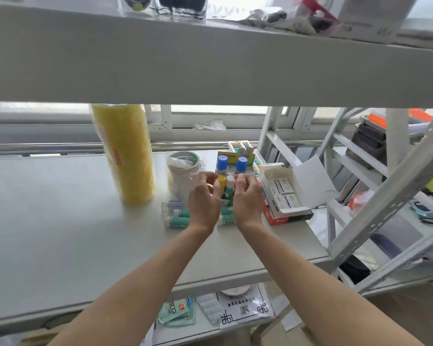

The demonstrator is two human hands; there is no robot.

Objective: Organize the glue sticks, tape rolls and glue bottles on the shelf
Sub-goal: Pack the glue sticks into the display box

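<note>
Wide grey shelf (60,221) beneath both forearms, running out left of the hands. Tall yellow stack of tape rolls (125,153) in clear wrap, upright, well to the left of the left hand. Opened white carton (283,193) of small boxes just right of the right hand, lid flap thrown back, sitting on a red box (275,219). Bagged white tape rolls (183,171) immediately left of the left hand, partly hidden behind its knuckles. Two blue-capped glue bottles (222,164) upright just beyond the fingertips, in front of a yellow card pack (226,154). Left hand (205,196) and right hand (248,196) side by side, fingers curled narrow, pinching at the tops of two upright glue sticks, a yellow-capped stick (221,181) at the left fingertips and a white-capped stick (230,181) at the right (grip itself partly hidden, so firmness of hold cannot be told). Several teal glue sticks (176,221) lying flat below and between the wrists.
</note>
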